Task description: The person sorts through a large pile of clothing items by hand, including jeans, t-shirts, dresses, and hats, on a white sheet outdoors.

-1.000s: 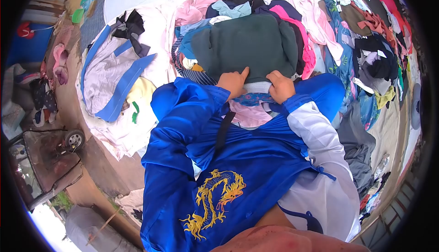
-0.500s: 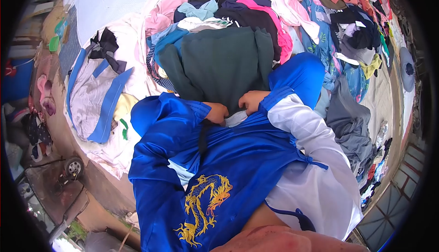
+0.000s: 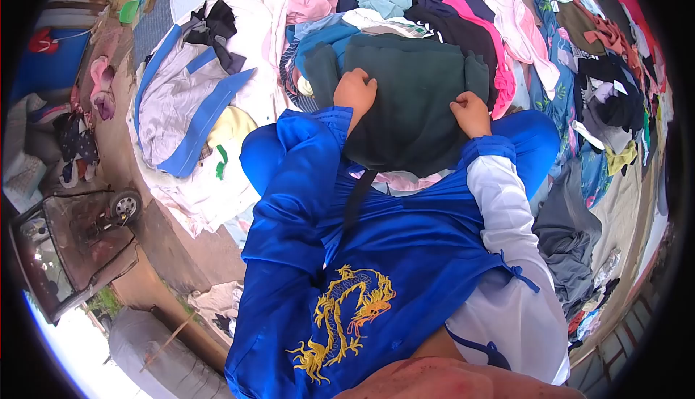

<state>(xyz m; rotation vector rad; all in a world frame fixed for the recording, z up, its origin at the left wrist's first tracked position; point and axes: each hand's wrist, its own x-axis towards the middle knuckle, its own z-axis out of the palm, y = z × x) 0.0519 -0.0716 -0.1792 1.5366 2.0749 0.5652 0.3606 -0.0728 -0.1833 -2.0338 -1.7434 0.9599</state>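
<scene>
A dark green garment (image 3: 405, 102) lies spread over my lap and the front of a clothes pile, its near edge drooping between my knees. My left hand (image 3: 355, 95) has its fingers curled at the garment's left part, gripping the cloth. On the right side, my right hand (image 3: 472, 115) pinches the same cloth between thumb and bent fingers. Both hands are apart, with the garment's middle between them. Just below its near edge, pale pink and white cloth (image 3: 405, 181) shows on my lap. A dark strap or strip (image 3: 357, 200) hangs towards my waist.
Behind the garment is a heap with a light blue cloth (image 3: 380, 1) and a bright pink cloth (image 3: 499, 59). A grey and blue garment (image 3: 181, 102) lies left. Dark grey cloth (image 3: 568, 232) and more clothes are right. A wheel (image 3: 125, 206) stands at the lower left.
My hands have moved forward and apart, from the garment's near edge to its left and right sides. The near edge now hangs closer to me. The view has shifted.
</scene>
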